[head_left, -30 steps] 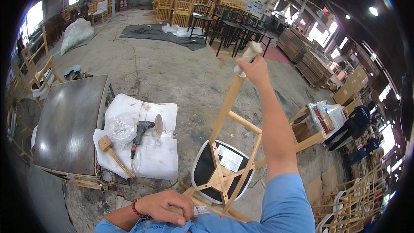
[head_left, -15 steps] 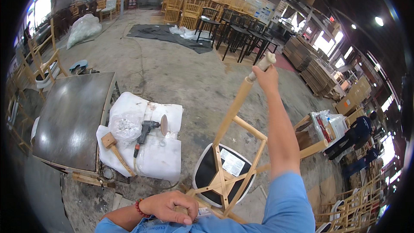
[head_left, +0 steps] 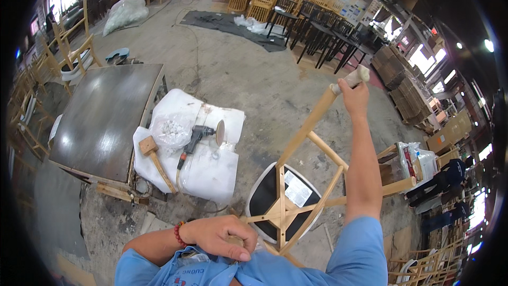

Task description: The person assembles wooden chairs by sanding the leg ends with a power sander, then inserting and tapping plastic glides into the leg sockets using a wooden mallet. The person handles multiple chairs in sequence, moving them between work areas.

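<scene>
At 9 o'clock, desk [head_left: 106, 111] edge, mallet [head_left: 148, 146] and disc sander [head_left: 199, 134], easily knocked by a swung chair leg [head_left: 307, 127]. Near 6:30, left hand [head_left: 222, 236] curled over a rounded wooden end [head_left: 234, 241]. At 12, open floor [head_left: 241, 69] for moving. At 5, upturned chair [head_left: 282, 209], liable to tip under a slack grip. Near 2, right hand [head_left: 353, 98], apart, clamped on a pale cylinder [head_left: 352, 78] at the leg tip.

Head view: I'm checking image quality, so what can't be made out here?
In the head view:
Tan piece: mostly covered by the left hand.
Pale roll: partly covered by the right hand.
Wooden chair: partly behind the right forearm and blue shirt.
White bits in the clear bag: too small to identify.
</scene>
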A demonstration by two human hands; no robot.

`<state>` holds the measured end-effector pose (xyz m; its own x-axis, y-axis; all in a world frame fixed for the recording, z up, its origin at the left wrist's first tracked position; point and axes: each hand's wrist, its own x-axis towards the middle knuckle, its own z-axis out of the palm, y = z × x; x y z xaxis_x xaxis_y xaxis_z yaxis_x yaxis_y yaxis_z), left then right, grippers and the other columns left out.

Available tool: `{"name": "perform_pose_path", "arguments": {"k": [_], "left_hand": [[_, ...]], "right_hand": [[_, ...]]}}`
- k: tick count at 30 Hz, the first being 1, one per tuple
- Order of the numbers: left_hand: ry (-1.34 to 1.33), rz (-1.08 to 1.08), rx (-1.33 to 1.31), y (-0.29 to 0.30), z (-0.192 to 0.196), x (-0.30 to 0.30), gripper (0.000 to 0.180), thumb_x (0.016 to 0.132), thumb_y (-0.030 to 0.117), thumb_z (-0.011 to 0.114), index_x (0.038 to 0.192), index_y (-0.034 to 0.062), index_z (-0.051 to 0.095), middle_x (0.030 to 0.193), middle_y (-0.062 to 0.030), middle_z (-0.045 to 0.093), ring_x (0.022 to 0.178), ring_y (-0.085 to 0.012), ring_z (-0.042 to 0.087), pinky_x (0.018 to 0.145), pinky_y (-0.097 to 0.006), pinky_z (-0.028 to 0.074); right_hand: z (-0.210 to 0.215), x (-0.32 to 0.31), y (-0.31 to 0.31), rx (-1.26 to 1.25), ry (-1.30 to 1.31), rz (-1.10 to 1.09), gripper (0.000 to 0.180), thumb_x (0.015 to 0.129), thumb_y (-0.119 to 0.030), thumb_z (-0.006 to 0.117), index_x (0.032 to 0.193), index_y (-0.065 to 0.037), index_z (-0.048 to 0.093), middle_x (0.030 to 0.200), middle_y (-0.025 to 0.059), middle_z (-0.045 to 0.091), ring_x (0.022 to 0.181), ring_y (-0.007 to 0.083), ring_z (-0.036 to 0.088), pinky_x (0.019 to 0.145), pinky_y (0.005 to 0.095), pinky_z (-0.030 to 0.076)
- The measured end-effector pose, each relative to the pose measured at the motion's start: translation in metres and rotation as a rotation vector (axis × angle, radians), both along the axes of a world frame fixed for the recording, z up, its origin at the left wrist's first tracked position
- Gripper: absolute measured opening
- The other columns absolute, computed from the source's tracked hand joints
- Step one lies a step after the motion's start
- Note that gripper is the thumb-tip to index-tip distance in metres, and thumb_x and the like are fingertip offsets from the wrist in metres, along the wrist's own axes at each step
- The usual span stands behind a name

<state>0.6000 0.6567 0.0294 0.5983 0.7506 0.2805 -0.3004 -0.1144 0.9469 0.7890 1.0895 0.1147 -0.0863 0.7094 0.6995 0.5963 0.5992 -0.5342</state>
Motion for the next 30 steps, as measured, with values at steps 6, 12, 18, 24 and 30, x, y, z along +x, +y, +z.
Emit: {"name": "perform_pose_path", "arguments": {"k": [6,12,18,24,30], "left_hand": [[0.025,-0.016,-0.06,-0.003,0.002,-0.003,0.022,0.092,0.02,0.068,0.082,0.0011,0.063,0.08,-0.008,0.063,0.079,-0.0217,0.06,0.076,-0.035,0.047],[-0.005,0.027,-0.042,-0.003,0.001,0.0,0.021,0.092,0.019,0.068,0.083,0.0013,0.064,0.082,-0.008,0.063,0.08,-0.0222,0.06,0.077,-0.036,0.047],[-0.02,0.095,-0.086,-0.007,-0.003,-0.004,0.023,0.092,0.022,0.068,0.086,0.0,0.065,0.087,-0.0099,0.065,0.085,-0.0237,0.061,0.082,-0.036,0.047],[-0.064,0.093,-0.125,-0.004,-0.016,0.002,0.045,0.095,0.043,0.054,0.097,-0.0009,0.064,0.095,-0.0068,0.065,0.09,-0.0155,0.06,0.083,-0.031,0.048],[0.016,0.412,-0.178,0.019,-0.026,-0.009,0.055,0.105,0.049,0.034,0.111,-0.0001,0.059,0.097,-0.0091,0.065,0.089,-0.0181,0.064,0.08,-0.032,0.052]], "right_hand": [[0.009,-0.018,-0.013,-0.127,-0.053,0.046,0.051,0.076,-0.037,0.077,0.105,0.003,0.065,0.099,0.0201,0.072,0.096,0.0351,0.07,0.084,0.0421,0.053],[0.029,-0.021,-0.015,-0.11,-0.113,-0.023,0.051,0.074,-0.038,0.077,0.102,0.003,0.066,0.097,0.0199,0.072,0.095,0.0337,0.07,0.084,0.0419,0.053],[0.033,-0.004,-0.035,-0.267,-0.473,0.026,0.048,0.074,-0.035,0.073,0.103,0.004,0.067,0.095,0.0199,0.072,0.092,0.033,0.07,0.083,0.0418,0.053],[0.038,0.04,-0.037,-0.247,-0.284,0.045,0.049,0.072,-0.033,0.072,0.101,0.005,0.066,0.087,0.0198,0.072,0.083,0.0319,0.07,0.079,0.0386,0.053],[0.005,-0.019,-0.09,-0.035,-0.331,0.434,0.031,0.078,-0.014,0.07,0.106,-0.003,0.064,0.097,0.0141,0.068,0.085,0.0323,0.067,0.075,0.0387,0.052]]}}
